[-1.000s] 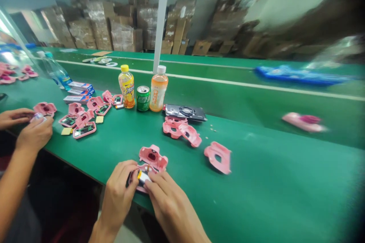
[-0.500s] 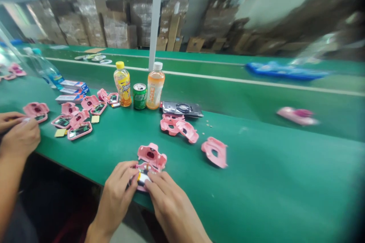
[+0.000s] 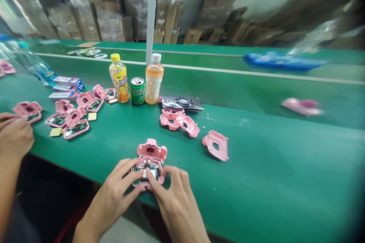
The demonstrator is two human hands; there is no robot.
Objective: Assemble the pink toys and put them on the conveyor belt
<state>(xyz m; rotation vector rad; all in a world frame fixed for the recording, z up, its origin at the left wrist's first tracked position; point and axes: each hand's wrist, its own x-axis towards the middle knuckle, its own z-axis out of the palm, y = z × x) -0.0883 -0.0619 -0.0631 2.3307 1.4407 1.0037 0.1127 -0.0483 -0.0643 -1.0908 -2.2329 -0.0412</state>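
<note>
Holding one shell (image 3: 148, 172) — two hands (image 3: 118, 193) (image 3: 174, 199), one can (image 3: 137, 91)

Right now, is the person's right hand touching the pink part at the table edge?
Touching. The head view shows the right hand pressing thumb and fingers on the pink part, the left hand gripping its other side.

Two capped drink bottles are counted, the yellow bottle (image 3: 119, 77) and the orange bottle (image 3: 154, 78), with one green can (image 3: 137, 91) between them. One dark flat device (image 3: 182, 103) is seen. Five pink shells are counted near the middle: the held shell (image 3: 147, 169), the rear shell (image 3: 152, 150), an overlapping pair (image 3: 188, 126) and a lone shell (image 3: 216, 145). One blurred pink piece (image 3: 302, 106) is seen on the belt (image 3: 256, 94).
</note>
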